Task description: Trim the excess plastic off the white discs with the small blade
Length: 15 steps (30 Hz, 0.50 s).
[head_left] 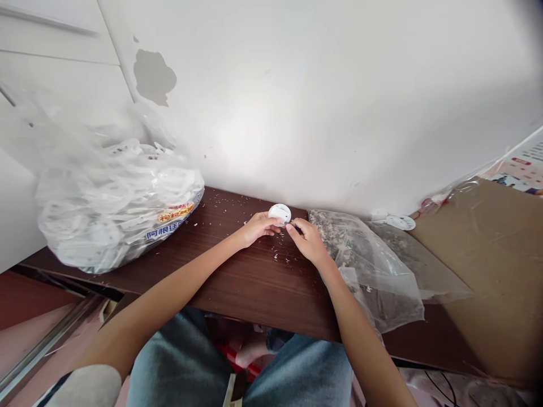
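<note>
A small round white plastic part [279, 211] with a dark spot near its right side is held up over the dark wooden table. My left hand [259, 227] grips it from the left, thumb across its front and fingers beneath. At its lower right edge, my right hand [306, 237] is closed, thumb and fingertips pinched together; what lies between them is too small to make out. Little white scraps [278, 257] lie scattered on the tabletop just below both hands.
To the left stands a big clear plastic bag [119, 209] full of white plastic parts. On the right lie a clear bag [373, 265] with small bits, several white pieces [401, 221] and a brown cardboard sheet [487, 271]. A white wall [318, 113] rises behind the table [254, 282].
</note>
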Tool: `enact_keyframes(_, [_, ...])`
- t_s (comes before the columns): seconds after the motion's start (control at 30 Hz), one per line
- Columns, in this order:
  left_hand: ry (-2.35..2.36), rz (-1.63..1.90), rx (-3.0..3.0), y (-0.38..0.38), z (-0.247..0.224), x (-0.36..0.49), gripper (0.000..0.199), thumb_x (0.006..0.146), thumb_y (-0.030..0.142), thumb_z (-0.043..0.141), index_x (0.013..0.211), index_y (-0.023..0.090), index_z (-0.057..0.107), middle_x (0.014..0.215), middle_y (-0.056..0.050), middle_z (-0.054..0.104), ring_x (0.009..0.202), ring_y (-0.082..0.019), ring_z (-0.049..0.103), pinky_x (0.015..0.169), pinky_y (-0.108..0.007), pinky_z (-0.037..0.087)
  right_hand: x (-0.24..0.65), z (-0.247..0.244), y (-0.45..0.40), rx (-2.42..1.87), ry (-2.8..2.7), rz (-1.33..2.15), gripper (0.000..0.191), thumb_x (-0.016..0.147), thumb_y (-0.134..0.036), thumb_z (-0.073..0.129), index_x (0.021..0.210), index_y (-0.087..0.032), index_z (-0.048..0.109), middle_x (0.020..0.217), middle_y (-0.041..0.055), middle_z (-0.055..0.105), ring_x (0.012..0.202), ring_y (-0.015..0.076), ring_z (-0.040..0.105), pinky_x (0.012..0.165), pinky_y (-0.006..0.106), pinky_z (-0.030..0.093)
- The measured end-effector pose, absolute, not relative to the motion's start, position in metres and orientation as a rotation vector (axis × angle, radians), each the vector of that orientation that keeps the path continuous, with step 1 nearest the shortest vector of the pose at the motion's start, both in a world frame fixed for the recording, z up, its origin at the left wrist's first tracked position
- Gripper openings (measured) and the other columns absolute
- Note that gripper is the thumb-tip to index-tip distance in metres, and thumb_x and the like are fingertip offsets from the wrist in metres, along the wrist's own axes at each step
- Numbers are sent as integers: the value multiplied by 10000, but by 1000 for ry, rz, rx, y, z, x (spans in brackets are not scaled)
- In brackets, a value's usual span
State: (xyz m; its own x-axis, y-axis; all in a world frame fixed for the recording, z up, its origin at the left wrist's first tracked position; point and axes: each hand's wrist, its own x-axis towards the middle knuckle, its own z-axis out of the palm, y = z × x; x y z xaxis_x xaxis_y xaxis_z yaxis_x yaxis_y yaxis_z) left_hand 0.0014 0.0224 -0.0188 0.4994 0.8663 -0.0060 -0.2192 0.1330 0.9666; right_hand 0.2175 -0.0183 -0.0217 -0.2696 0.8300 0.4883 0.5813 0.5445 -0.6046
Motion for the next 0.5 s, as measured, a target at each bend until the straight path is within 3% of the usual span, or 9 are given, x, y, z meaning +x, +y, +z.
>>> enact_keyframes(0.5, [684,861,1186,26,-24,1,447,781,429,909,1071,121,766,967,-95,765,809,-141,678,770,-293,521,219,-24,-19,-1132,-2002,391,412,1090,-558,494,931,-229,684,850,51,663,753,211,578,685,346,424])
